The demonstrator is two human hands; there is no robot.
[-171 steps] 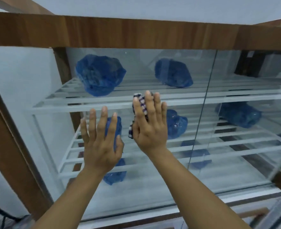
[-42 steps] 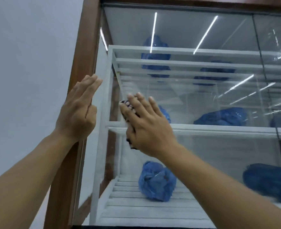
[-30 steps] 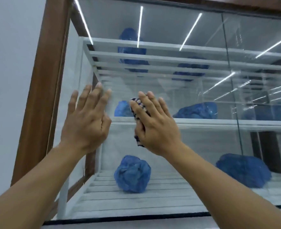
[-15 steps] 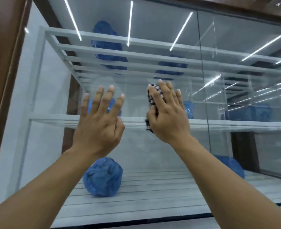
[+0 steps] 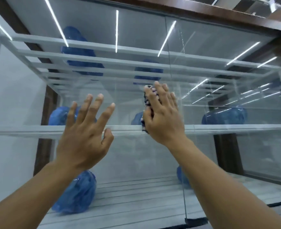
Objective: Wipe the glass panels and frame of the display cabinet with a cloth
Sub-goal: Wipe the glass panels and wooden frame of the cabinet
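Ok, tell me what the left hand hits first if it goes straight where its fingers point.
Most likely the glass: the left hand is spread, fingers aimed up at it. Whether it already touches, I cannot tell. The upper shelf lies behind the glass.

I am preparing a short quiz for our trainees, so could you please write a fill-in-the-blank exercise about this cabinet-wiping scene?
1. The right hand presses the checked cloth flat, while the left hand holds ___.
2. The cloth lies ___ the right hand and the glass panel.
3. The crumpled bundles on the shelves are ___ in colour.
Missing words: nothing; between; blue.
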